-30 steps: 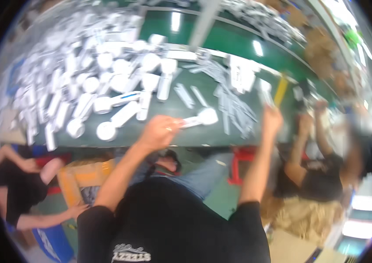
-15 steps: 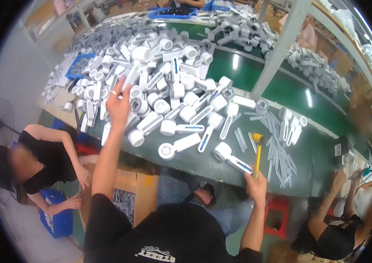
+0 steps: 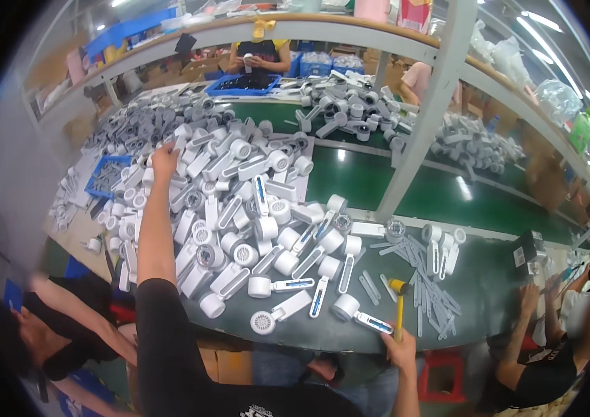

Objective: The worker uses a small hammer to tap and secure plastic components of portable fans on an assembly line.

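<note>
Your right hand (image 3: 400, 351) grips the hammer (image 3: 399, 307), pointing twelve o'clock. At its ten, your left hand (image 3: 164, 160) meets fans (image 3: 229, 212), grasp unclear.

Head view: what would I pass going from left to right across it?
Small blue basket of grey parts, left hand, right hand gripping a yellow hammer, red stool, small box towards the table's right end.

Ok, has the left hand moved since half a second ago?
Yes, farther out: against the blue tray, the left hand was on the near side before and is now about level with it, at the heap of white parts.
</note>
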Demonstrator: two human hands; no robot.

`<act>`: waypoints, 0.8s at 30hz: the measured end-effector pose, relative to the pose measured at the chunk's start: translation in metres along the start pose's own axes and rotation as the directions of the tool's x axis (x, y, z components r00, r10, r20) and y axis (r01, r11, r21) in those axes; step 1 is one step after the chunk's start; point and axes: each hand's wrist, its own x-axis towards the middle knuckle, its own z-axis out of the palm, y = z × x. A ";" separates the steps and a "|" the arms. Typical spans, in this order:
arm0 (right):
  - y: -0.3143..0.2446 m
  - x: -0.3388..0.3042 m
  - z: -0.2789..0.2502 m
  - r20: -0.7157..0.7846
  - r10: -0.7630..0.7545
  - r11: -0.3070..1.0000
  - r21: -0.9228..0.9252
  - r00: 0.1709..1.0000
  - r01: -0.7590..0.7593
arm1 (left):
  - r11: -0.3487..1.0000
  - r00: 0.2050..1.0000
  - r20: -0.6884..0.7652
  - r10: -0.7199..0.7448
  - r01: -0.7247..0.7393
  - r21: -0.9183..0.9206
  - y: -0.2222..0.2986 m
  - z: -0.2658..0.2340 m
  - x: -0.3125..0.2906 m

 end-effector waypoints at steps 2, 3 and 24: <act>0.025 0.001 -0.002 -0.006 0.017 1.000 -0.023 1.000 -0.017 | 0.985 0.998 0.046 -0.052 0.043 0.169 0.000 0.012 -0.001; 0.033 0.007 -0.002 0.006 -0.093 0.991 -0.100 0.996 0.093 | 0.987 0.998 -0.054 0.009 -0.001 0.163 0.005 0.013 -0.005; 0.006 0.006 -0.003 -0.102 -0.077 0.847 0.519 0.992 0.120 | 0.473 0.688 0.601 0.408 0.404 -0.783 0.450 -0.096 -0.350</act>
